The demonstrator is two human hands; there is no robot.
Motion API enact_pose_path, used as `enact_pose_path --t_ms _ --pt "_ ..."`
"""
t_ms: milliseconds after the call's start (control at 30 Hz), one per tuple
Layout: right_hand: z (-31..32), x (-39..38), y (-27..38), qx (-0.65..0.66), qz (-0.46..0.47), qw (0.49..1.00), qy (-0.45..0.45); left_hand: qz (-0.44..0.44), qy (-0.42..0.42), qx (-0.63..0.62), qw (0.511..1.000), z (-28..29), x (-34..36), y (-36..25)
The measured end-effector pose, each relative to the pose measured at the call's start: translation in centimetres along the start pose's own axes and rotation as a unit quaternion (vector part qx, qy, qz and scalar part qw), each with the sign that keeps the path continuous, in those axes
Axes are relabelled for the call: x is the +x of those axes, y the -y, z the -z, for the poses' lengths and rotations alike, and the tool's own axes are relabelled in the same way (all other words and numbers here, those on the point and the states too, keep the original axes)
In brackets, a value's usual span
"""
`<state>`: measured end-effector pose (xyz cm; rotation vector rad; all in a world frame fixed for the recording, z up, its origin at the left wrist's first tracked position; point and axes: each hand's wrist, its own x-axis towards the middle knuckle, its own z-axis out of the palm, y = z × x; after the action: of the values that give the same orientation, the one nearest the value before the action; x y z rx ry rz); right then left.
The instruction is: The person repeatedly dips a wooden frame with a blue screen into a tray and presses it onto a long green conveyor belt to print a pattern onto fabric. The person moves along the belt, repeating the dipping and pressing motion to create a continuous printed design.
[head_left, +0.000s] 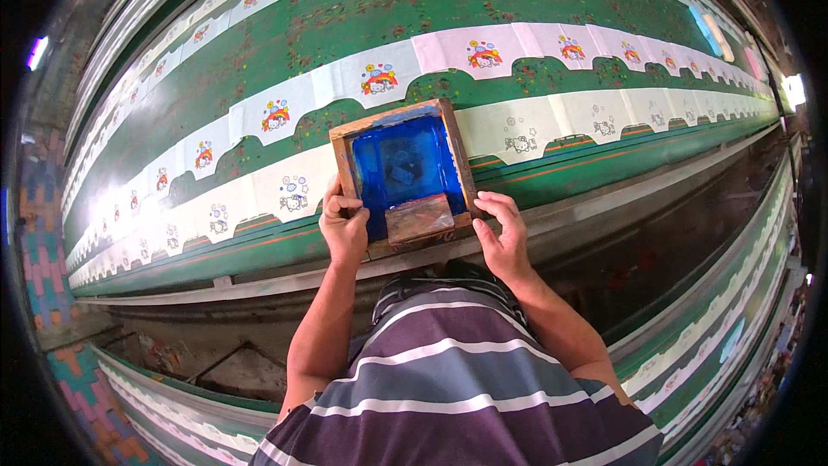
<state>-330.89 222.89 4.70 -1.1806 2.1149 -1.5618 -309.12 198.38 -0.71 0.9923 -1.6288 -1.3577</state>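
Note:
A wooden screen-printing frame (343, 162) with blue ink across its mesh lies over the nearest row of pale cut pieces (540, 116) on the long green table. A scuffed rectangular squeegee (418, 220) rests inside its near end. My left hand (343, 229) grips the frame's left side, fingers curled at the edge. At the right side my right hand (503, 235) holds the frame's edge with bent fingers. The pieces either side of the frame show outline cartoon prints, some with blue parts; what lies under the frame is hidden.
Farther rows of white and pink pieces (484, 53) carry colourful prints on the green table (362, 13). A pale rail (586, 206) runs along the near edge. Another printing table (705, 328) stands behind me. Light blue and cream objects (710, 33) sit at the far right.

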Motion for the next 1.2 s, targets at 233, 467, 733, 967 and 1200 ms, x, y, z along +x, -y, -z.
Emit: enact_pose_path --t_ms 233,467,733,967,1200 --pt "-0.9 0.9 1.8 -0.072 0.118 0.99 0.023 0.008 0.005 -0.018 1.0 -0.1 0.9 0.9" --pt "-3.8 3.3 3.6 -0.222 0.206 0.94 0.159 -0.016 0.015 -0.008 1.0 -0.4 1.1 1.4" --pt "-5.7 6.9 4.0 -0.249 0.188 0.911 0.27 -0.039 0.011 0.035 0.999 -0.6 1.0 2.5" --pt "-4.5 5.9 5.2 -0.218 0.148 0.928 0.262 -0.025 -0.01 0.061 0.998 -0.7 1.1 2.1" --pt "-6.4 6.2 3.3 -0.242 0.217 0.924 0.2 0.021 0.002 0.027 0.999 -0.4 2.3 1.0"
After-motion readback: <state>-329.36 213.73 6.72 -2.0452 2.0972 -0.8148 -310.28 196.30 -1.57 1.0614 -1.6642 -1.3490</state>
